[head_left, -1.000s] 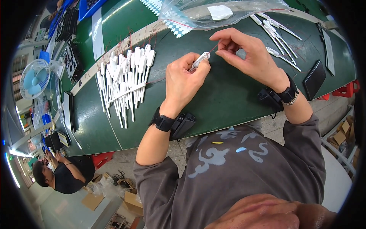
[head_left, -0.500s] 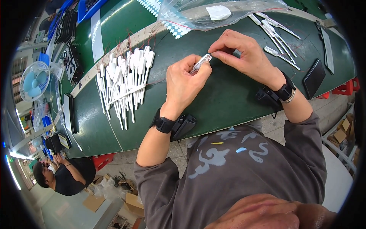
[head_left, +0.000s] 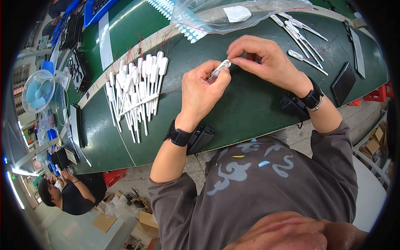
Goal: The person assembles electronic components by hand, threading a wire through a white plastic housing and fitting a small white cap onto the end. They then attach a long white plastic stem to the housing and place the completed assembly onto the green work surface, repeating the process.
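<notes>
In the middle of the view, my left hand (head_left: 203, 89) is closed around a white plastic handle with a rounded, hollow end (head_left: 225, 65). That end sticks out between thumb and forefinger; my fingers hide the rest. My right hand (head_left: 266, 60) is closed in a pinch just beside the rounded end, thumb against forefinger. Whatever sits in the pinch is too small to make out. To the left lies a pile of white long-stemmed plastic handles (head_left: 141, 79), thin red wires trailing from their far ends. Several similar handles, hollow side up, lie at the right, one of them an open handle (head_left: 296, 55).
A clear plastic bag (head_left: 200, 16) lies at the table's back beside a dotted sheet (head_left: 193, 35). A black flat device (head_left: 343, 84) rests near the right edge of the green table (head_left: 250, 112). Far left are a fan (head_left: 38, 91) and a co-worker (head_left: 79, 191).
My right hand has stayed pinched at the handle's end, its fingers shifting only slightly. My left hand keeps its hold, and the piles look the same.
</notes>
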`<state>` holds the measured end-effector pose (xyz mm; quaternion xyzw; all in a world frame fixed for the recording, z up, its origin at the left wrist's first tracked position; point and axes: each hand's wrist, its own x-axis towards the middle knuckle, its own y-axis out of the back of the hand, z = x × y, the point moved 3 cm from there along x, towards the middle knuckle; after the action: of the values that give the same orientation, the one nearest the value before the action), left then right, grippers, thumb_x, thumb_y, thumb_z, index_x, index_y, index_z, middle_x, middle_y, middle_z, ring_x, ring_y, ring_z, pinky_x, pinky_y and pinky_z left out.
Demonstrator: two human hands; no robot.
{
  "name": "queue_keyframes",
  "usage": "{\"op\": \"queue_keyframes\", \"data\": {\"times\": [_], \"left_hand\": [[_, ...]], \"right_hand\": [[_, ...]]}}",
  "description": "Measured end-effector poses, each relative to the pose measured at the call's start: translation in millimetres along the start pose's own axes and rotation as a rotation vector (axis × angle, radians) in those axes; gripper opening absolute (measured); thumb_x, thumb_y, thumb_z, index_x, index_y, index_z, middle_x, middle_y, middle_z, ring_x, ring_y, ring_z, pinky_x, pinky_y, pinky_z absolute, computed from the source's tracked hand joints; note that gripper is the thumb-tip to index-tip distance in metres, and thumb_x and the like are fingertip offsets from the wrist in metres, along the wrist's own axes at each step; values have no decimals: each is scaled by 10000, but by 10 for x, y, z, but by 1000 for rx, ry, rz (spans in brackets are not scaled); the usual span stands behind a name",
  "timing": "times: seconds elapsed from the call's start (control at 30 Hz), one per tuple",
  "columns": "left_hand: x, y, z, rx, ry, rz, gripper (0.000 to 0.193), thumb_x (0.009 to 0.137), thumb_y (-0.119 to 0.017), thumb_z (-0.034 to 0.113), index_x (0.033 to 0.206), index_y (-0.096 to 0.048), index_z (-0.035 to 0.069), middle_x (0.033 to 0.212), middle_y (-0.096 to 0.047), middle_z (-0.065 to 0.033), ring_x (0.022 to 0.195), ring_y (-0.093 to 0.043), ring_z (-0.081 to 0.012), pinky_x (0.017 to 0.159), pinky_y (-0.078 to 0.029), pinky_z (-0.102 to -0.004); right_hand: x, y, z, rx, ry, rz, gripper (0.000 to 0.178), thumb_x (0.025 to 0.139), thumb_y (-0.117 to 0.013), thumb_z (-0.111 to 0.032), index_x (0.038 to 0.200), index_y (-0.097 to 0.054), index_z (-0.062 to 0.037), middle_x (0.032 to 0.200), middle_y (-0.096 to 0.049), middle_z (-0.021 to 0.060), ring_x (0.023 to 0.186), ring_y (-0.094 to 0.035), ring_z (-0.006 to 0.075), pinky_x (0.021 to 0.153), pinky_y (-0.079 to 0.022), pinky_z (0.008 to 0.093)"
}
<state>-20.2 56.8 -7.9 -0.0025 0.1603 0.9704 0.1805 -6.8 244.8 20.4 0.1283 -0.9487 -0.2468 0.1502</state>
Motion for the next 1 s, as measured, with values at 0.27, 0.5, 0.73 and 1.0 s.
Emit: {"op": "queue_keyframes", "data": {"times": [0.27,0.5,0.73,1.0], "left_hand": [[4,5,1,17,-29,-1,206,856,-655,197,893,-711,2,573,-546,-32,529,-474,-73,513,-392,-265],[-3,9,26,22,-35,7,201,852,-652,192,874,-709,1,564,-539,-37,518,-466,-75,506,-386,-273],[3,21,12,47,-4,21,199,836,-644,187,827,-698,-4,540,-517,-38,504,-456,-80,500,-380,-280],[-8,16,45,50,13,26,198,830,-641,186,815,-696,-4,532,-509,-34,499,-449,-81,498,-372,-275]], "right_hand": [[-12,-14,15,20,-50,-17,87,905,-663,-38,989,-659,-14,888,-635,19,728,-574,68,617,-451,214],[-11,-18,-6,9,-8,1,87,912,-656,-48,987,-651,-5,861,-630,24,718,-577,81,625,-460,223],[-11,-61,-6,37,-36,-28,104,912,-646,-53,1003,-640,-1,864,-631,26,726,-583,86,643,-472,231],[-16,-98,32,97,-95,-47,132,910,-644,-81,1012,-634,1,880,-639,29,747,-596,95,663,-483,237]]}}
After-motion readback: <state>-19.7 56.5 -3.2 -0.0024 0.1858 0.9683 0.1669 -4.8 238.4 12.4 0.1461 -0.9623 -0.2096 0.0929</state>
